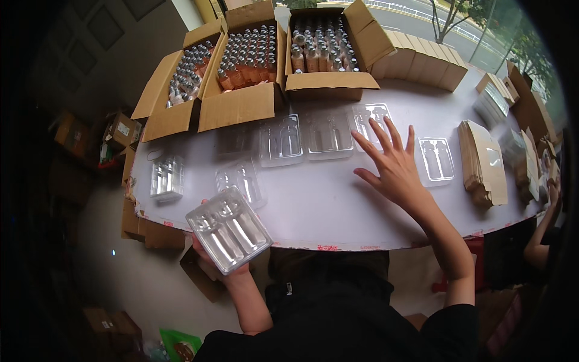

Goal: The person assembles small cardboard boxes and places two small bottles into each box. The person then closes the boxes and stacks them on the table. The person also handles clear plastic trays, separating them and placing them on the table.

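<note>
My left hand (234, 266) is closed around a stack of clear plastic blister trays (230, 230), held tilted over the table's near edge. Each tray has two bottle-shaped hollows. My right hand (392, 164) has its fingers spread and grips nothing; it hovers over or rests by a clear tray (369, 112) on the far side. More single trays lie in a row: one at the left of the row (281, 145), one in the middle (329, 141), and one right of my hand (436, 160). Another tray (242, 175) lies partly behind the held stack.
Open cartons of pink bottles stand at the back: a left carton (194, 72), a middle carton (248, 59) and a right carton (325, 48). A small tray stack (166, 178) sits at left. Folded cardboard (482, 163) stands at right, near another person's arm (541, 232).
</note>
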Demonstrator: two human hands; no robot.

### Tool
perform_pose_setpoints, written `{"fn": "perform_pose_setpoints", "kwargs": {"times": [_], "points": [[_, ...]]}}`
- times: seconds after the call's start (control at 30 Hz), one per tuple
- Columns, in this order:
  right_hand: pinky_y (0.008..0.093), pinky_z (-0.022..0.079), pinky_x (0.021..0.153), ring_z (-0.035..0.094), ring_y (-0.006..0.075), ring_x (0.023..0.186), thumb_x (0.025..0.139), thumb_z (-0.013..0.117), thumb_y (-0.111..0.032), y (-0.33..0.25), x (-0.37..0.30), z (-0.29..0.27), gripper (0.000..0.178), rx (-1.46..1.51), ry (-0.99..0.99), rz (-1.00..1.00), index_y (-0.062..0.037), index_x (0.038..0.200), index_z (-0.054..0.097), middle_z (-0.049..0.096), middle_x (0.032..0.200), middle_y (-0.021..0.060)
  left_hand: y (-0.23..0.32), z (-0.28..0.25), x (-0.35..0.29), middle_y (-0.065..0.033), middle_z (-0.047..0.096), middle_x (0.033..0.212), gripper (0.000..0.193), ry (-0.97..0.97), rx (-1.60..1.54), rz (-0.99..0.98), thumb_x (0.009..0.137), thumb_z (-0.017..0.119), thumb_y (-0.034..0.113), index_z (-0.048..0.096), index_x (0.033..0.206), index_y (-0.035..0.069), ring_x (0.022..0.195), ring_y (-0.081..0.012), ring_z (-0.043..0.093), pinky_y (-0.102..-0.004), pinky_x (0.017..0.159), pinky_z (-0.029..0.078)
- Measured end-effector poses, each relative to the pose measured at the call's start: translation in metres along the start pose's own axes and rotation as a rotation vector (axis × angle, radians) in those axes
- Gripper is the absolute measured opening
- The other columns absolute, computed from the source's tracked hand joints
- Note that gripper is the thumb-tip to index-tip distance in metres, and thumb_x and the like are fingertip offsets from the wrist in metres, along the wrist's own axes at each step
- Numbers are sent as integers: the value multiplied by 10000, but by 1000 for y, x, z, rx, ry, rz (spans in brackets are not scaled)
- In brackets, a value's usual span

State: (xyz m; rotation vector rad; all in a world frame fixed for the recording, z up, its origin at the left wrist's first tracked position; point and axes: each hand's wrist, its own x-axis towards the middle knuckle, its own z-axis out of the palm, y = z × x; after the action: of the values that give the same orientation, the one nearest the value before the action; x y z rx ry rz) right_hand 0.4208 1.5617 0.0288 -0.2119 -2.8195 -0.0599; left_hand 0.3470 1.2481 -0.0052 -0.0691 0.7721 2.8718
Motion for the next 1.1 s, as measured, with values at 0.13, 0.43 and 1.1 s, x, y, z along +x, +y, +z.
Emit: {"fn": "perform_pose_setpoints", "kwargs": {"times": [0.13,0.43,1.1], "points": [[625,59,1034,149,354,1338,767,643,-410,22,-48,-32,665,-98,-56,299,-259,1351,365,266,1414,134,-2,-9,1,-184,215,1432,655,-383,-64,-86,824,481,501,327,1367,168,1273,-384,300,-618,941,329],[490,214,1026,198,437,1290,790,559,-543,55,-49,-4,691,19,-115,517,-71,1281,447,355,1339,250,-12,-3,19,-202,288,1395,626,-291,-53,-59,835,499,427,362,1331,72,1273,-343,315,-481,1029,307],[343,391,849,544,156,634,749,702,-230,-109,-35,-69,218,1146,-158,-148,-86,803,547,562,676,3,-37,57,-37,-176,175,1416,708,-357,676,278,725,657,368,327,1287,91,1213,-250,338,-386,969,339]]}}
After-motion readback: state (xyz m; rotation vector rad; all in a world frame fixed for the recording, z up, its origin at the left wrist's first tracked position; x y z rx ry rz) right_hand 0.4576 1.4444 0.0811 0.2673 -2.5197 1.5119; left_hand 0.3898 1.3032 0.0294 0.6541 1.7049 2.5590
